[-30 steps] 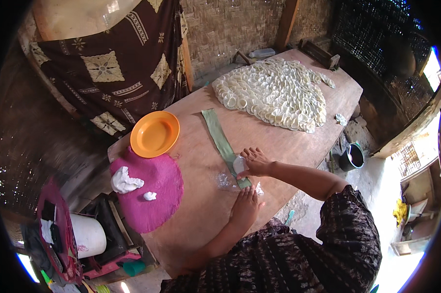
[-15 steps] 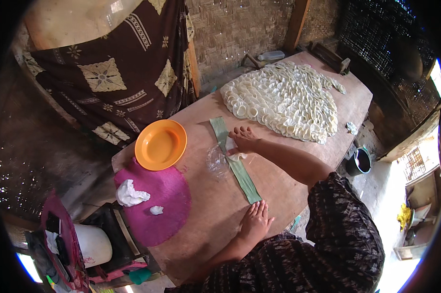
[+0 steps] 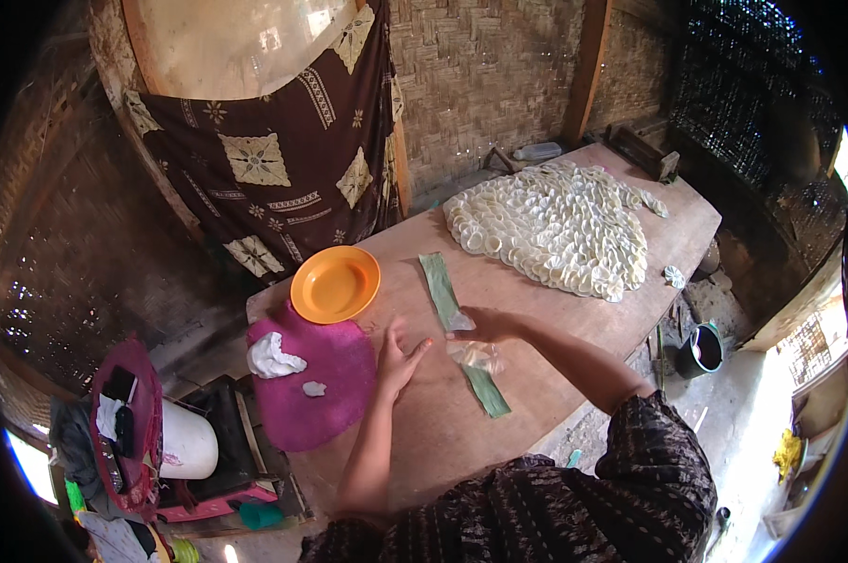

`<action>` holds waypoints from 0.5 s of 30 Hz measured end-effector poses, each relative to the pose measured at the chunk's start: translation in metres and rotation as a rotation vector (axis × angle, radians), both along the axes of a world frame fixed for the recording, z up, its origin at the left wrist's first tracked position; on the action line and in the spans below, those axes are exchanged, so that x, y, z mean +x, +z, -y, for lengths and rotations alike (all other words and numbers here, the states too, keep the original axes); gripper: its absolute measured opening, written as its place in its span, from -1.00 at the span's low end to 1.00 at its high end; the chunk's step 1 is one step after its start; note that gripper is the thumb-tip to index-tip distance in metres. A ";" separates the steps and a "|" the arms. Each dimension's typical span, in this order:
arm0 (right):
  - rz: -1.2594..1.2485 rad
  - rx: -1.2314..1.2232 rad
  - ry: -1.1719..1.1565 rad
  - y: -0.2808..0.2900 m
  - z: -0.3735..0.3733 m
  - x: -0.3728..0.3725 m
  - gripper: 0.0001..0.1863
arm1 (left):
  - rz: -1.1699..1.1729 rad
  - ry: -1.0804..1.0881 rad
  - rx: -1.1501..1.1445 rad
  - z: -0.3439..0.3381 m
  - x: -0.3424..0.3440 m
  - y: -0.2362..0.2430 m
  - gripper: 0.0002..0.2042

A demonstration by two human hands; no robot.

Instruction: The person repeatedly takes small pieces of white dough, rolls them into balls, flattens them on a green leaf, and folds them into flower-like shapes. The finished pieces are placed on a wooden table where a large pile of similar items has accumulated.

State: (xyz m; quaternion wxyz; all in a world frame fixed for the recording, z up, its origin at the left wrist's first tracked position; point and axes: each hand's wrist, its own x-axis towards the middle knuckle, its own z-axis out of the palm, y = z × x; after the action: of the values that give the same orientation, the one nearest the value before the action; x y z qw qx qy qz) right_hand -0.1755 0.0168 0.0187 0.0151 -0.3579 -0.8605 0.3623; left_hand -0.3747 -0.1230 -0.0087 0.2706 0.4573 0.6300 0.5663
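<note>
Both arms (image 3: 576, 358) outstretched: left hand (image 3: 399, 364) splayed, right hand (image 3: 483, 325) at green strip (image 3: 437, 280), grip unclear.

Front lane open, flanks blocked

Bare tabletop (image 3: 415, 436) lets a hand pass between the pink mat (image 3: 316, 403) and the green strip (image 3: 485, 389). The left hand (image 3: 399, 364) plugs this gap higher up; the right forearm (image 3: 574, 357) bars the near-side approach to the white discs (image 3: 555, 230).
</note>
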 end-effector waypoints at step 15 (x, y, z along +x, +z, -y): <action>-0.521 -0.050 -0.460 0.022 0.070 0.024 -0.51 | 0.971 -0.329 -0.033 0.017 0.082 0.045 -0.77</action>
State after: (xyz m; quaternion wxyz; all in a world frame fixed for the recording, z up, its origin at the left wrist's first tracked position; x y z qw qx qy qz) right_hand -0.1513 -0.0533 0.0402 0.3069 -0.4382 -0.7153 0.4496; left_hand -0.2922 -0.1405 0.0362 0.6248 0.2301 0.3604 0.6533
